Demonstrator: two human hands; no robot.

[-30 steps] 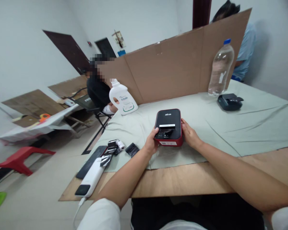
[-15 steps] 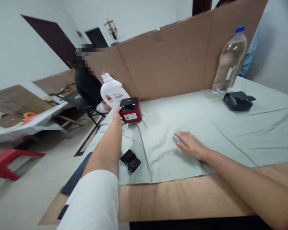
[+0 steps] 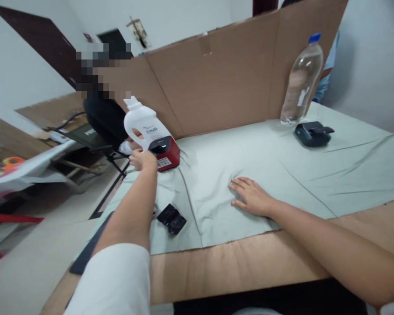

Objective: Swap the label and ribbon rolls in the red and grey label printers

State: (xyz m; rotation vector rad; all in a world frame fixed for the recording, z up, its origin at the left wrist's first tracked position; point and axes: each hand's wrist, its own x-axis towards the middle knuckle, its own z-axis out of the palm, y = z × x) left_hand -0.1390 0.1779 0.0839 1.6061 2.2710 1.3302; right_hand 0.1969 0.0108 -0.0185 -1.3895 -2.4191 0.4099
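Observation:
My left hand (image 3: pixel 143 160) reaches to the table's far left, just left of a red and black box-shaped device (image 3: pixel 170 155) with a white label. Its fingers bend downward near the base of a white plastic jug (image 3: pixel 147 122) with a handle; whether they grip anything is not clear. The jug stands behind the device, which partly covers it. My right hand (image 3: pixel 251 197) lies on the pale green cloth (image 3: pixel 216 227) with its fingers spread and nothing in it. Between my arms, nearer the left one, rests a small black item in two joined parts (image 3: pixel 172 218).
A clear bottle with a blue cap (image 3: pixel 304 83) stands at the back right, behind a dark device (image 3: pixel 314 133). A cardboard panel (image 3: pixel 216 83) walls off the table's back. Beyond the left edge are a seated person (image 3: pixel 103 118) and a red stool (image 3: pixel 13 218).
My left hand has left the red device's side and shifted left toward the jug's base. The right hand's fingers are flatter on the cloth. The whole view has swung slightly right.

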